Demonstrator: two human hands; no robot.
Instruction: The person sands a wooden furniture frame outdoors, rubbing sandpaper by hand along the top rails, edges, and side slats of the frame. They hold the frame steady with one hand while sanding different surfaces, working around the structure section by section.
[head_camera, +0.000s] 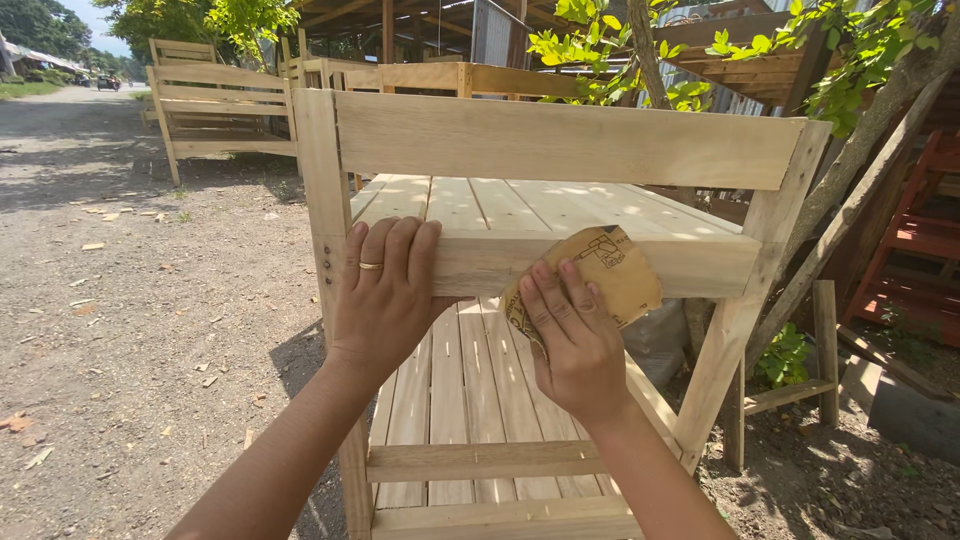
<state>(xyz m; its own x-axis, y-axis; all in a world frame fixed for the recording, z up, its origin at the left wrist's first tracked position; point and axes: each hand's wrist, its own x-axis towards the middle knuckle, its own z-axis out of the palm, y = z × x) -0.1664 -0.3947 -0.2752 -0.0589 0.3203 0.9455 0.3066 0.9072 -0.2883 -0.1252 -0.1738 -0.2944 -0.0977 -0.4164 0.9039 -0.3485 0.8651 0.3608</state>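
A bare, pale wooden shelf rack stands in front of me, with slatted shelves and upright posts. My left hand, a ring on one finger, grips the front rail of the middle shelf near the left post, fingers curled over its top edge. My right hand presses a tan sheet of sandpaper flat against the face of that same rail, a little right of the left hand. The lower shelf's slats show beneath both hands.
A dirt road with wood chips runs along the left. More unfinished wooden frames stand behind. A leaning tree trunk, green leaves, and a red wooden piece crowd the right side. A short wooden stake stands by the rack's right leg.
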